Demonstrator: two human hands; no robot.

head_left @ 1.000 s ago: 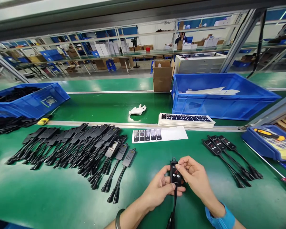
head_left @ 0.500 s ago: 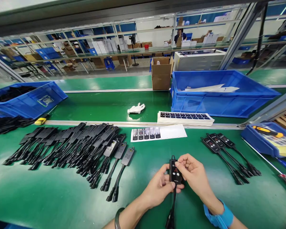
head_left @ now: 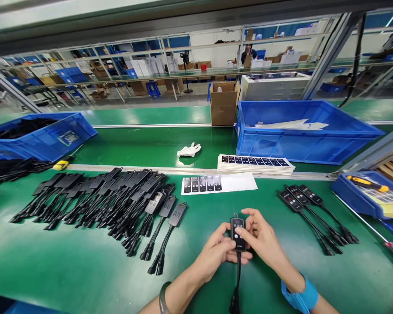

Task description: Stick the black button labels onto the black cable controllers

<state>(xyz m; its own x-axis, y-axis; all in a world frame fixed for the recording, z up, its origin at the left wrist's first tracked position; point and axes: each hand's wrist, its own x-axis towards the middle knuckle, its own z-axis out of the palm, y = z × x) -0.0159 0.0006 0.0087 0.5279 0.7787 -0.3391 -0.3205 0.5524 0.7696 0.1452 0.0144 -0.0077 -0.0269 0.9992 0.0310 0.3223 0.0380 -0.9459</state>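
Observation:
My left hand (head_left: 218, 250) is closed around a small black controller box (head_left: 238, 244), its fingers behind the box and its thumb on the lower left of the face. The box stands nearly upright with a hanging loop on top; its black cable hangs down to connectors at the bottom edge. My right hand (head_left: 260, 237) is at the box's right side. Its thumb presses on the label on the face, partly covering the printed marks, and its index finger is raised beside the top. A label sheet (head_left: 239, 182) with several dark labels lies beyond my hands.
Left is a pile of black controllers (head_left: 94, 187) with cables. Several labelled controllers (head_left: 290, 199) lie right. Behind are a stack of label sheets (head_left: 255, 163), a white glove (head_left: 189, 150), a carton (head_left: 223, 107) and a large blue bin (head_left: 288, 146). A smaller blue tray (head_left: 356, 196) holds a yellow cutter (head_left: 368, 183).
My right thumb has moved from the upper part of the controller's face down to its middle, and the right index finger has lifted away. My left hand keeps its hold.

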